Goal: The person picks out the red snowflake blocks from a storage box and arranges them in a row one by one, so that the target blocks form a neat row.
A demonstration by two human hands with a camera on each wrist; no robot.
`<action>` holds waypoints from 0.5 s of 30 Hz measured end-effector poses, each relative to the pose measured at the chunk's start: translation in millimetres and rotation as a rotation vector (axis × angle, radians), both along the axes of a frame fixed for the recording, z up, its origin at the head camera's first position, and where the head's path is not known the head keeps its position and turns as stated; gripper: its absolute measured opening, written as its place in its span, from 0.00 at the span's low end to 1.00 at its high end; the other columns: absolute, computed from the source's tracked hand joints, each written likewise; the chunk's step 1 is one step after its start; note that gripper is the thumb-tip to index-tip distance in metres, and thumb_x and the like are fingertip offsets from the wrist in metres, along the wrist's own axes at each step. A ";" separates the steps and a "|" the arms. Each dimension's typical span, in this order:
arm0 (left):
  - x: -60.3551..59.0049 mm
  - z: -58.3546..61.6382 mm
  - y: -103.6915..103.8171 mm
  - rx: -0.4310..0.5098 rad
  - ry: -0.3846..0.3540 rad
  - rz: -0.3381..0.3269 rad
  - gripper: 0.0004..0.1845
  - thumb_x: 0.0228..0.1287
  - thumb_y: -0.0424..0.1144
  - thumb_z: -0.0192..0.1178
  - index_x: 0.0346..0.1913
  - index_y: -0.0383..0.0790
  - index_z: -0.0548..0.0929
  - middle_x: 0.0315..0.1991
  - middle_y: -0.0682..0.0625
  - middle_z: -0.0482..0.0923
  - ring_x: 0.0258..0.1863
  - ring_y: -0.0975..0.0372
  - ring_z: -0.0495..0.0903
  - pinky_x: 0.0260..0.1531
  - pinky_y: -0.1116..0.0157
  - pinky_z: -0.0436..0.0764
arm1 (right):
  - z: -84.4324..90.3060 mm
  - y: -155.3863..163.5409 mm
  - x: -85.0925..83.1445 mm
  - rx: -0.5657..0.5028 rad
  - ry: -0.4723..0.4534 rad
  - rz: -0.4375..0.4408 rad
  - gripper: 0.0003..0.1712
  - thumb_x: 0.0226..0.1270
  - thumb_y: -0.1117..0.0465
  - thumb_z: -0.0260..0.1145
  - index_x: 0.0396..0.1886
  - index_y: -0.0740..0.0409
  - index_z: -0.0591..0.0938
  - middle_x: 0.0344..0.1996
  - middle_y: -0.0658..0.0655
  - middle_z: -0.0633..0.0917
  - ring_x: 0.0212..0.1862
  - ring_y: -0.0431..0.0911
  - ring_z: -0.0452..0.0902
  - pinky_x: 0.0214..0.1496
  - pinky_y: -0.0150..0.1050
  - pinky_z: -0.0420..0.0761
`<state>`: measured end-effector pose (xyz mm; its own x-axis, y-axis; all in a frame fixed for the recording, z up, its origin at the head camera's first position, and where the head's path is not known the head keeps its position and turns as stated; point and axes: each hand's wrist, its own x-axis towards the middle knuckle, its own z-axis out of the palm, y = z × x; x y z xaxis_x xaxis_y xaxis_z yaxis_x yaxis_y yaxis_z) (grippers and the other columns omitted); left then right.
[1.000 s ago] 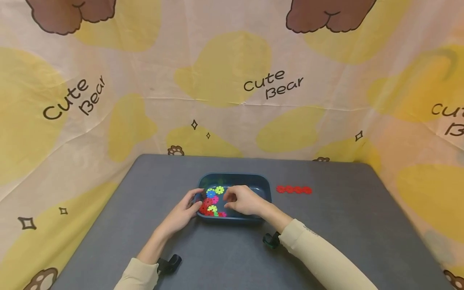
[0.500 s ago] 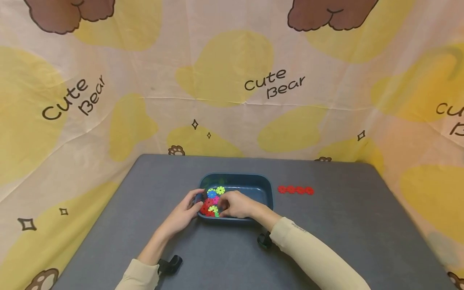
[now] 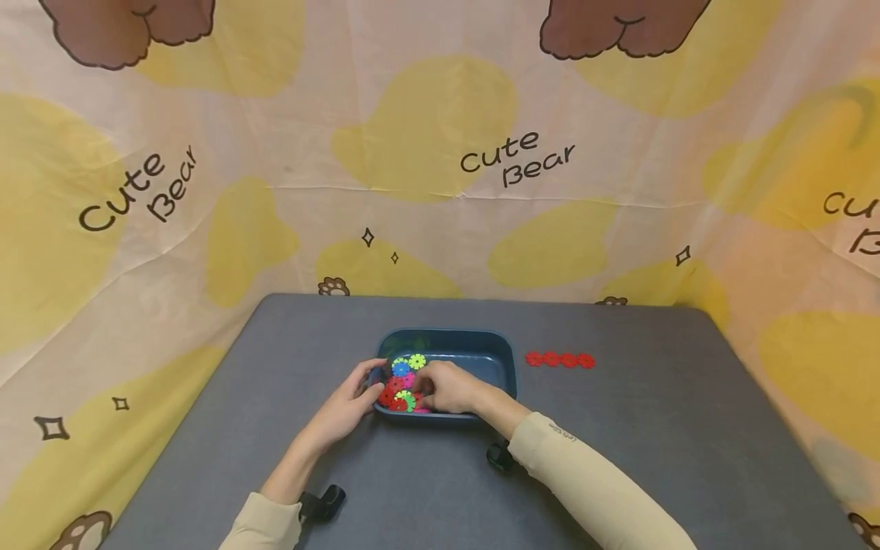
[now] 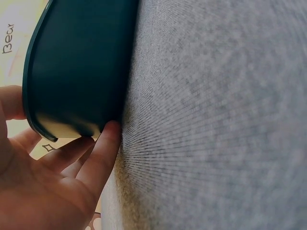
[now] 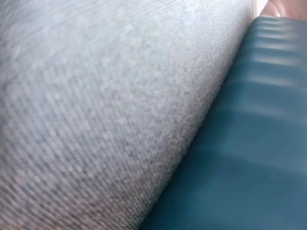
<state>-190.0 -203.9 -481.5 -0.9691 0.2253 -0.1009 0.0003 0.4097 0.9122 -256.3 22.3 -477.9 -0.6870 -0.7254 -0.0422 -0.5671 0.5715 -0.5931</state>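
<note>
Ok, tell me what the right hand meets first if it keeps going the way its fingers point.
Probably the pile of plastic gears in the blue tray: the right hand points left at them, apparently touching already. Depth is unclear.

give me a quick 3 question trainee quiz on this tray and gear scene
1. True or false: the left hand holds the left end of the blue tray.
2. How many red gears lie in the row on the grey table, right of the tray? A) two B) four C) six
3. Fill in: the right hand reaches into the tray among the ___ gears.

Key: 1 true; 2 B; 3 coloured (red, blue, yellow-green, pink). Whether the right hand's fingers pinch a gear cannot be told.
</note>
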 end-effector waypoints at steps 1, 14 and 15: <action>-0.1 -0.4 -0.1 0.000 0.004 -0.004 0.26 0.73 0.47 0.50 0.70 0.52 0.60 0.74 0.43 0.48 0.71 0.44 0.51 0.56 0.48 0.73 | -0.2 0.2 0.0 0.006 0.006 -0.003 0.08 0.57 0.60 0.71 0.37 0.52 0.85 0.28 0.45 0.79 0.31 0.37 0.73 0.34 0.30 0.76; 1.7 -0.2 0.8 -0.010 -0.001 0.017 0.26 0.72 0.47 0.51 0.70 0.53 0.60 0.73 0.43 0.49 0.71 0.45 0.54 0.55 0.49 0.74 | -1.3 1.4 0.5 -0.005 -0.025 -0.079 0.12 0.54 0.62 0.70 0.37 0.51 0.77 0.25 0.46 0.76 0.28 0.40 0.71 0.31 0.32 0.74; 1.9 0.2 0.9 -0.012 -0.001 0.021 0.26 0.72 0.47 0.51 0.70 0.53 0.60 0.73 0.43 0.50 0.70 0.45 0.54 0.55 0.49 0.74 | -1.6 1.4 0.6 -0.014 -0.034 -0.090 0.13 0.54 0.62 0.71 0.37 0.51 0.77 0.24 0.46 0.76 0.27 0.40 0.71 0.30 0.32 0.74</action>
